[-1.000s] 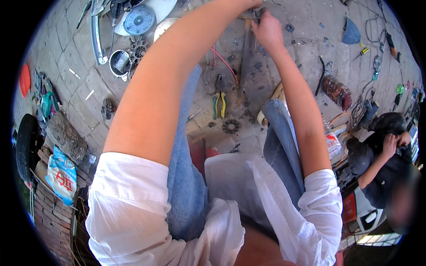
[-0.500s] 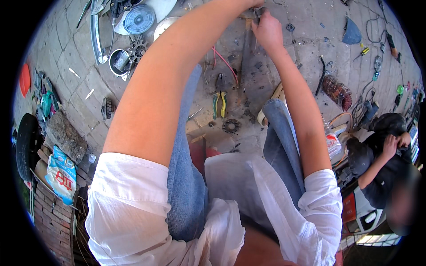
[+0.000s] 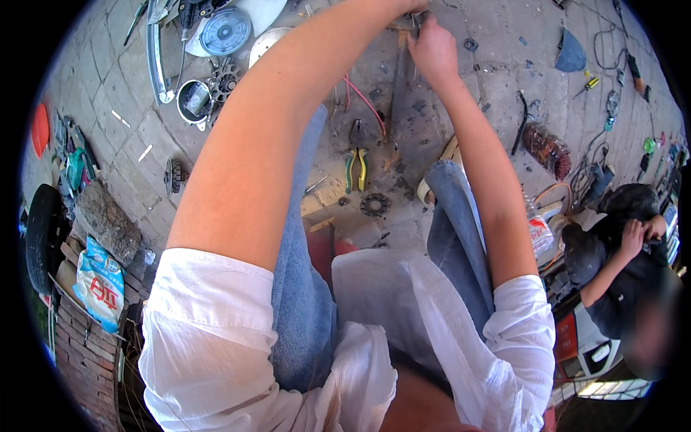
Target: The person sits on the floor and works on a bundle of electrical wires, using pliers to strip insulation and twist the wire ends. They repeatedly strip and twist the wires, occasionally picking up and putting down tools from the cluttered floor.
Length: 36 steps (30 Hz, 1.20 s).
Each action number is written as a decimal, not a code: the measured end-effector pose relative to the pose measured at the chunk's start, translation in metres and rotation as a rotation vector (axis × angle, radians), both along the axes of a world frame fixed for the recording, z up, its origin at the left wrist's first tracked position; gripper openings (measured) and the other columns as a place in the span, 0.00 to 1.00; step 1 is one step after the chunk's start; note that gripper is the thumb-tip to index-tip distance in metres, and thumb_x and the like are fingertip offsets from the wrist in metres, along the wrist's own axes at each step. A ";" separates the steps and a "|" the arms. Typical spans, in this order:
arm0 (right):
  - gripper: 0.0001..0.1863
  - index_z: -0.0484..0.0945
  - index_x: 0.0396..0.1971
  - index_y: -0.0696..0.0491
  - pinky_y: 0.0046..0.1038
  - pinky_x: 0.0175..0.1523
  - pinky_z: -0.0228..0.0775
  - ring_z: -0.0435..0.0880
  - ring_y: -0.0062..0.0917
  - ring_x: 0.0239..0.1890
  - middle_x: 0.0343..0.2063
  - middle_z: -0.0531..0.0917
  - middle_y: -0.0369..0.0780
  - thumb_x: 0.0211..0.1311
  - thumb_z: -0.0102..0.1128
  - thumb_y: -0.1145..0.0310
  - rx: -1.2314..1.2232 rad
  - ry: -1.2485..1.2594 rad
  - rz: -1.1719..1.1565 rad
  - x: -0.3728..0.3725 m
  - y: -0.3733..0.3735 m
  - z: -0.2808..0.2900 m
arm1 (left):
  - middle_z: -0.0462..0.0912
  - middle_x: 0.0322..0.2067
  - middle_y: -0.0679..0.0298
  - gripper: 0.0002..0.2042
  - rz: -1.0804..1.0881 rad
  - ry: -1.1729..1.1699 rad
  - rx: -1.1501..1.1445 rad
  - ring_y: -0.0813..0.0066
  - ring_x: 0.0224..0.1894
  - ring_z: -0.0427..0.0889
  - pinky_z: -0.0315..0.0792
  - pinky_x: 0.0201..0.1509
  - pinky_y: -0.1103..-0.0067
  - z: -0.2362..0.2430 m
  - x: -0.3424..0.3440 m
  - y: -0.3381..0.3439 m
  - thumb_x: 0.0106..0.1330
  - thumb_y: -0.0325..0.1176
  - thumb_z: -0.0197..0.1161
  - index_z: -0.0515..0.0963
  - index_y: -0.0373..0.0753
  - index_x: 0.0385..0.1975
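Over paved ground (image 3: pixel 497 86), the right hand (image 3: pixel 436 50) and left hand (image 3: pixel 415 6) nearly meet at the upper edge; I cannot tell their grip. Yellow-and-green pliers (image 3: pixel 363 168) lie nearer the body; a small dark piece (image 3: pixel 422 19) sits at the right hand's fingertips.

On the paving (image 3: pixel 144 83) count one pair of pliers (image 3: pixel 356 150), one dark notched ring (image 3: pixel 366 205), one long narrow bar (image 3: pixel 397 93), one yellow-handled screwdriver (image 3: pixel 591 83), one round blue disc (image 3: pixel 225 32) and one reddish-brown ribbed piece (image 3: pixel 545 150). The short white sticks (image 3: pixel 146 153) number two. There is one black tyre (image 3: pixel 43 230), one rock (image 3: pixel 108 222) and one blue-and-white bag (image 3: pixel 99 281). The scattered dark scraps (image 3: pixel 420 105) are too small to number.
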State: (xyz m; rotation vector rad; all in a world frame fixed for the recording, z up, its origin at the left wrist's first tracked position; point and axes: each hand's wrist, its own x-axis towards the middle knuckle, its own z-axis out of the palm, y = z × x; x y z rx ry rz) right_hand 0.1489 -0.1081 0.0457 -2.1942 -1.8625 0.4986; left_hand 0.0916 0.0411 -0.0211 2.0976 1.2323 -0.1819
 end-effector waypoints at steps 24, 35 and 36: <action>0.16 0.73 0.39 0.54 0.46 0.38 0.75 0.82 0.48 0.33 0.27 0.83 0.49 0.52 0.65 0.66 -0.086 -0.144 0.110 0.012 0.009 0.013 | 0.84 0.38 0.51 0.11 0.001 0.014 -0.036 0.58 0.43 0.85 0.79 0.46 0.67 0.023 -0.004 -0.006 0.48 0.32 0.67 0.86 0.38 0.31; 0.14 0.74 0.39 0.53 0.47 0.39 0.75 0.82 0.49 0.33 0.27 0.83 0.49 0.53 0.63 0.67 -0.135 -0.180 0.131 0.015 0.013 0.017 | 0.84 0.40 0.51 0.12 0.022 0.009 -0.044 0.57 0.44 0.84 0.79 0.48 0.66 0.035 -0.009 -0.011 0.49 0.33 0.68 0.85 0.37 0.33; 0.15 0.74 0.39 0.53 0.47 0.39 0.75 0.82 0.49 0.33 0.27 0.83 0.50 0.53 0.63 0.67 -0.140 -0.179 0.130 0.015 0.013 0.017 | 0.84 0.40 0.51 0.12 0.022 0.009 -0.051 0.57 0.44 0.84 0.79 0.48 0.66 0.038 -0.008 -0.011 0.49 0.33 0.68 0.85 0.37 0.33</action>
